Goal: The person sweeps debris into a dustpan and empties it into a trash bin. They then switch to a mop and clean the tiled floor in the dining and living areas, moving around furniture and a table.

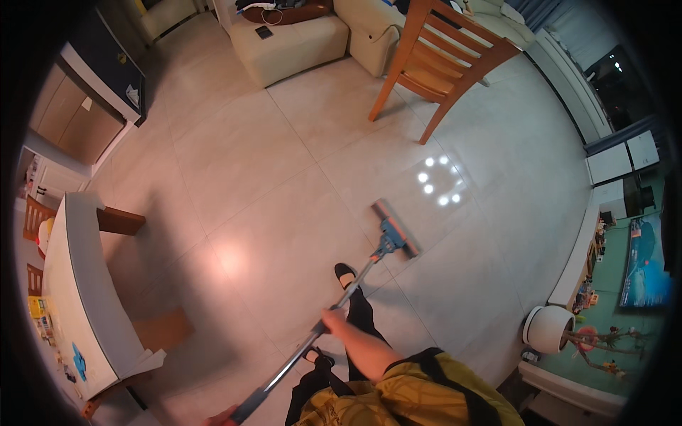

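A long sponge mop (pixel 285 368) runs slantwise from the lower left to the middle of the floor. Its grey pole ends in a blue joint and a wide, flat head (pixel 395 228) with an orange strip, which rests on the tiles and looks slightly blurred. My right hand (pixel 332 321) is wrapped round the middle of the pole, the bare forearm coming from a yellow and black sleeve. At the lower edge my left hand (pixel 224 417) grips the dark upper end of the pole, partly cut off. My feet in dark slippers (pixel 344 272) stand beside the pole.
A wooden chair (pixel 444 53) stands on the tiled floor (pixel 263 156) beyond the mop head. Behind it is a cream sofa (pixel 291 53). A white-topped table (pixel 78 284) is at left. A white plant pot (pixel 548 329) and a television (pixel 645 259) are at right.
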Action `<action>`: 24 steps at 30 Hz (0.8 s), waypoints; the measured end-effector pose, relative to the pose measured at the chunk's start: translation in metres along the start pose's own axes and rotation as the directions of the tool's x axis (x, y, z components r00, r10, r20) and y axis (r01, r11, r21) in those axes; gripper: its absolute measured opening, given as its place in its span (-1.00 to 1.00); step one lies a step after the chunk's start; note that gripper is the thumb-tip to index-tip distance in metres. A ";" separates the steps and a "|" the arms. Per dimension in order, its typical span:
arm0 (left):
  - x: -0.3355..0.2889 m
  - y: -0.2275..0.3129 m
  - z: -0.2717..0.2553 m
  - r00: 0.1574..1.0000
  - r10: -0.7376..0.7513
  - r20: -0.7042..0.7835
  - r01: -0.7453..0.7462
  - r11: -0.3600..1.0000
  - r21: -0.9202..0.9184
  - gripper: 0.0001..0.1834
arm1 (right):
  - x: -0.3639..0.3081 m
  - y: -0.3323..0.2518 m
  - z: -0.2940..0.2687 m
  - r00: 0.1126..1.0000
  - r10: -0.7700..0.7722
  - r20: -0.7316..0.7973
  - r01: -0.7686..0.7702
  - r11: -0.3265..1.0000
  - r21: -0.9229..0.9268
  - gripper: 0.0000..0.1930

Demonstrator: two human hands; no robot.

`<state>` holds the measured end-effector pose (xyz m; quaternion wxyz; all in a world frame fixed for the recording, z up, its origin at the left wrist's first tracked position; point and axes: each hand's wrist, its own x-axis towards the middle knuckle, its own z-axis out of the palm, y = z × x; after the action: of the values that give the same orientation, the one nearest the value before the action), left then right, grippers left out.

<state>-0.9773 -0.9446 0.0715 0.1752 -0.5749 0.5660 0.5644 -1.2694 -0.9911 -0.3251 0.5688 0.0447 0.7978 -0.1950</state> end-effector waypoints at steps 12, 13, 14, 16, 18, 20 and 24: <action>-0.097 0.046 -0.064 0.877 -0.400 -0.266 0.435 0.896 0.086 -0.58 | -0.151 0.018 0.041 0.943 0.167 0.286 -0.221 0.961 0.168 -0.68; -0.085 0.055 -0.063 0.886 -0.340 -0.315 0.389 0.915 0.106 -0.64 | -0.139 0.009 0.030 0.941 0.149 0.305 -0.212 0.959 0.187 -0.72; -0.067 0.065 -0.062 0.919 -0.258 -0.300 0.316 0.934 0.166 -0.63 | -0.124 0.002 0.017 0.938 0.133 0.320 -0.205 0.957 0.204 -0.76; -0.022 0.097 -0.064 0.966 -0.089 -0.242 0.157 0.947 0.280 -0.60 | -0.081 -0.022 -0.022 0.908 0.131 0.397 -0.266 0.914 0.307 -0.81; 0.027 0.131 -0.057 0.976 0.010 -0.216 0.054 0.955 0.290 -0.60 | -0.045 -0.055 -0.075 0.943 0.094 0.320 -0.198 0.929 0.313 -0.79; 0.086 0.167 -0.036 0.985 0.067 -0.161 -0.022 0.963 0.269 -0.62 | 0.011 -0.072 -0.146 0.965 0.022 0.260 -0.096 0.956 0.276 -0.71; 0.182 0.232 0.041 0.953 0.298 0.050 -0.302 0.945 0.122 -0.53 | 0.046 -0.125 -0.247 0.995 0.056 0.082 -0.068 0.987 0.146 -0.71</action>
<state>-1.2433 -1.0614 0.0066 0.1325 -0.4608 0.6791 0.5558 -1.5421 -1.0237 -0.2666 0.6002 0.1041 0.7566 -0.2376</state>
